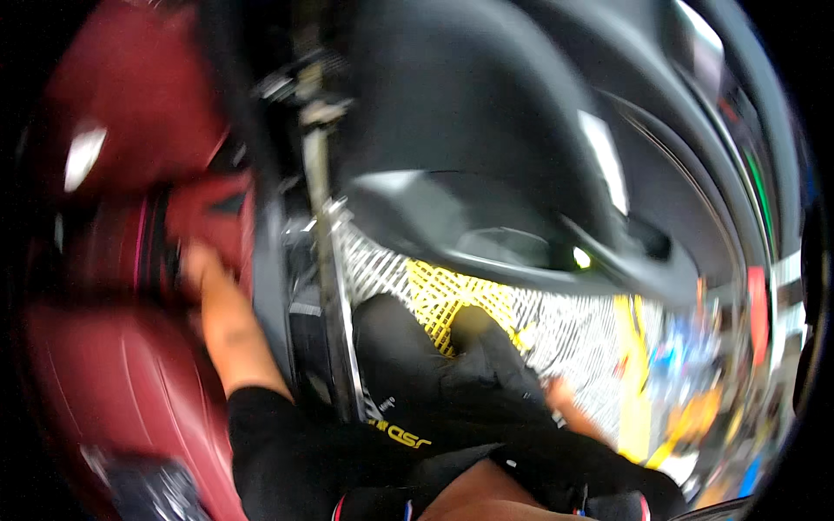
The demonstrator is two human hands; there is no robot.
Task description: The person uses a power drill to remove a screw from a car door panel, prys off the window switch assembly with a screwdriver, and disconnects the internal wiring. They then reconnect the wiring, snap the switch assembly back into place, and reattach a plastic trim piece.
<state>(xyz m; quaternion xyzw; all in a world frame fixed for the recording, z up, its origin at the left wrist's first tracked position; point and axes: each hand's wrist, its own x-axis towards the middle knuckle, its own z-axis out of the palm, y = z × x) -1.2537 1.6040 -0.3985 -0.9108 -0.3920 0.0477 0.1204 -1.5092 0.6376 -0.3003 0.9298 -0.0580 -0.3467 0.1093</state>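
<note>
My left arm reaches into a car's interior, and my left hand (pixel 196 265) is at a dark strip (pixel 161 247) with a thin magenta line, between red padded surfaces. Motion blur hides whether the fingers hold or only touch it. Below that hand, a red car seat (pixel 130 373) shows stitched seams. My right hand (pixel 563 398) hangs low beside my dark trousers (pixel 486 356), partly covered and smeared; its fingers cannot be made out.
An open dark car door (pixel 469 95) spans the top and right, with its lower edge above my knees. The door sill (pixel 326 260) runs between me and the seat. White and yellow grating (pixel 565 347) covers the floor. Blurred coloured items (pixel 686 356) stand at the right.
</note>
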